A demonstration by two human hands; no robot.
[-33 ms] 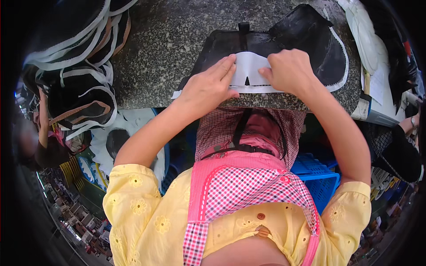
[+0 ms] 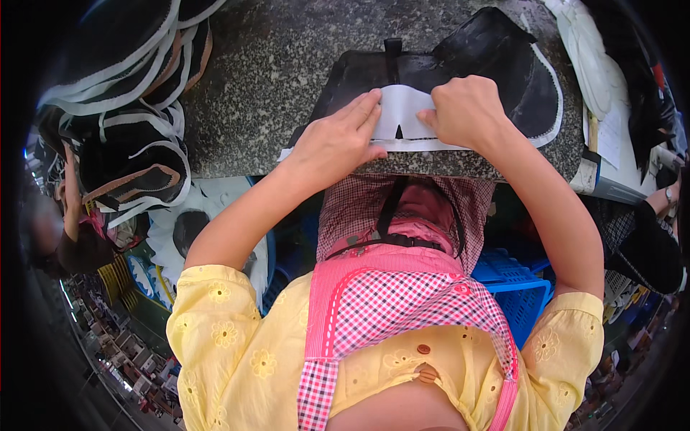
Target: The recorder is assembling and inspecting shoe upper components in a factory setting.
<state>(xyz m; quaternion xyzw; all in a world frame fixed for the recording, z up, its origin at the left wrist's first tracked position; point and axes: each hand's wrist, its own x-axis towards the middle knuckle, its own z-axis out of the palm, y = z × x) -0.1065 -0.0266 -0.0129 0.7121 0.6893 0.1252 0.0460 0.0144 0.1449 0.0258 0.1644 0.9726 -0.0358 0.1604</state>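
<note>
Head camera view: two bare hands work on a black shoe-like cut piece (image 2: 359, 75) that lies flat on a speckled stone table (image 2: 251, 79). Between the hands is a smooth white patch (image 2: 400, 111) with a little dark notch low down. It lies on top of the black piece. The left hand (image 2: 336, 140) is flat, with its fingers straight and its tips at the patch's left side. It is not grasping anything. The right hand (image 2: 468, 113) is curled up, and its thumb touches the patch's right side. I cannot tell if it pinches the patch, because the curled fingers hide that edge. Both hands cover bits of the black piece too.

Just past the patch, a short black strap (image 2: 392, 52) sticks up. Right of the right hand, the black piece bends round with a white edge (image 2: 553, 86). Farther right are white cut shapes (image 2: 586, 54) and a sheet of paper (image 2: 612, 136). Another person's arm (image 2: 659, 202) is out there as well. Well left of the left hand is a messy pile of black pieces with white borders (image 2: 118, 68). Nearer the body than the hands are a pink checked apron (image 2: 402, 302) and a blue basket (image 2: 521, 305).
</note>
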